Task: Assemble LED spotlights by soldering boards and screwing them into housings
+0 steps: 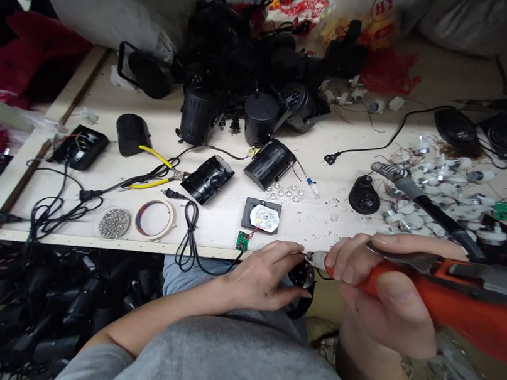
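My right hand [387,280] is wrapped round an orange electric screwdriver [468,311], which lies level and points left. Its bit reaches the fingertips of my left hand [269,275]. That hand grips a round black plastic part [302,275] at the table's front edge, thumb and index finger on either side; whether a screw sits at the bit tip is too small to tell. Just left of it, a white LED plate [264,218] rests on a dark block, wired to a small green circuit board [243,240]. Several clear lenses [287,191] lie behind.
Black half shells [209,179], yellow-handled pliers [154,169], a tape roll [154,218] and a dish of screws [114,223] lie left. Black lamp housings [259,115] crowd the back. White wired parts [447,200] and a soldering iron [426,209] are right. Cables cross the table.
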`<control>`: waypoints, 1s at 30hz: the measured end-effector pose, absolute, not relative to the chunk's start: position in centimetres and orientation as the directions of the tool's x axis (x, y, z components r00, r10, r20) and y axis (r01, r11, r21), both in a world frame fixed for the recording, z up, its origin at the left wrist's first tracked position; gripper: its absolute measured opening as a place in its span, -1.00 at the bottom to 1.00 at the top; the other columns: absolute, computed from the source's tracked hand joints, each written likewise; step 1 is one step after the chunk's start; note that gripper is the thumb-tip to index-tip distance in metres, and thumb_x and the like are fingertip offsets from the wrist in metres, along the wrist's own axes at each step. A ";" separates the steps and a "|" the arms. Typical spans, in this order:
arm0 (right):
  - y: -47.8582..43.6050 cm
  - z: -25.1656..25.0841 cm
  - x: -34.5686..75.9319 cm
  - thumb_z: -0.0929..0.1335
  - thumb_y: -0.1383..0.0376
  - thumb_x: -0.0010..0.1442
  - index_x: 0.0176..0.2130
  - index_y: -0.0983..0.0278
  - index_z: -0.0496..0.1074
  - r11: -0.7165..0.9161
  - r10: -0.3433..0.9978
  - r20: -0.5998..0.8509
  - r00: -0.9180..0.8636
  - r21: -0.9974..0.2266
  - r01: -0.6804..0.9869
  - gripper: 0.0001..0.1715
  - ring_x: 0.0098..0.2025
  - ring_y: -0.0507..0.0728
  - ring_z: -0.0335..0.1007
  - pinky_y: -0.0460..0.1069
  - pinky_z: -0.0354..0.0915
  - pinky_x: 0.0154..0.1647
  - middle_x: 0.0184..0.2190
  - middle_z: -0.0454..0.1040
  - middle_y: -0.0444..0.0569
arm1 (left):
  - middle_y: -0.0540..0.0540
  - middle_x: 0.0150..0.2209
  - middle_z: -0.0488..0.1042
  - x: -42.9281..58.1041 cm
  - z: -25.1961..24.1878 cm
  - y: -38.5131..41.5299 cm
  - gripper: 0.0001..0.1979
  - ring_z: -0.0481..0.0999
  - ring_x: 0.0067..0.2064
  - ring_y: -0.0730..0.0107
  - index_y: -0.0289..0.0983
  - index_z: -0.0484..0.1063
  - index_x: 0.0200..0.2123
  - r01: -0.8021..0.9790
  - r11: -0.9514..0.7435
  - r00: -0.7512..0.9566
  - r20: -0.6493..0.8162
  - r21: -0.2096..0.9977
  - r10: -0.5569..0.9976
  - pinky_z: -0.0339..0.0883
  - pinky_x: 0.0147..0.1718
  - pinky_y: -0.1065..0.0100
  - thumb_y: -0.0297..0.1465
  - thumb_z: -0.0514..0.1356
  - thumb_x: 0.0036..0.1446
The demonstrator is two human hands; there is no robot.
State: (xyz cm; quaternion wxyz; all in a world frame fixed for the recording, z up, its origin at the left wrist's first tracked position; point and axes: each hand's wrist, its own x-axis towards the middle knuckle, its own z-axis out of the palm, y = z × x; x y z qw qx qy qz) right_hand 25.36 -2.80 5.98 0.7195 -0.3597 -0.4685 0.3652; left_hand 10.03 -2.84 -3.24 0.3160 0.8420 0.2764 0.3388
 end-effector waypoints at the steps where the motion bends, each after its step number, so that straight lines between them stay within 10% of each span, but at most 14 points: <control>1: -2.7 6.0 25.3 0.49 0.21 0.13 -0.17 0.22 0.49 0.473 0.861 0.411 0.298 -0.863 -0.178 -0.75 -0.62 0.08 0.33 0.05 0.33 -0.58 -0.62 0.41 -0.20 | -0.34 0.09 0.46 10.0 -3.2 -2.9 -0.49 0.53 0.11 0.07 -0.34 0.34 0.12 0.250 -0.641 0.610 0.397 0.725 0.686 0.55 0.02 0.13 -0.15 0.26 0.24; 20: 0.0 4.8 25.4 0.53 0.03 0.07 -0.20 0.19 0.48 0.381 0.864 0.349 0.362 -0.924 -0.019 -0.60 -0.63 0.08 0.36 0.01 0.36 -0.57 -0.63 0.42 -0.25 | -0.12 -0.22 0.46 5.8 -2.2 2.9 -0.55 0.49 -0.18 0.27 -0.28 0.46 0.02 0.441 -0.561 0.365 0.430 0.701 0.825 0.44 -0.22 0.24 -0.14 0.34 0.16; 25: 0.2 5.4 25.9 0.43 -0.41 -0.14 -0.03 0.16 0.56 0.430 0.885 0.380 0.270 -0.890 -0.155 -0.07 -0.52 0.16 0.43 0.08 0.41 -0.48 -0.49 0.53 -0.10 | -0.13 -0.18 0.45 6.4 -2.7 3.0 -0.55 0.47 -0.16 0.25 -0.27 0.46 -0.01 0.444 -0.562 0.346 0.445 0.698 0.826 0.43 -0.18 0.21 -0.15 0.37 0.12; 30: 1.1 5.6 26.7 0.47 -0.41 -0.25 -0.05 0.12 0.58 0.303 0.950 0.269 0.158 -0.917 -0.260 -0.05 -0.51 0.23 0.47 0.12 0.39 -0.54 -0.40 0.57 -0.03 | -0.13 -0.18 0.44 6.2 -3.1 3.1 -0.56 0.47 -0.15 0.25 -0.28 0.45 0.00 0.427 -0.543 0.348 0.424 0.723 0.837 0.44 -0.16 0.19 -0.18 0.38 0.12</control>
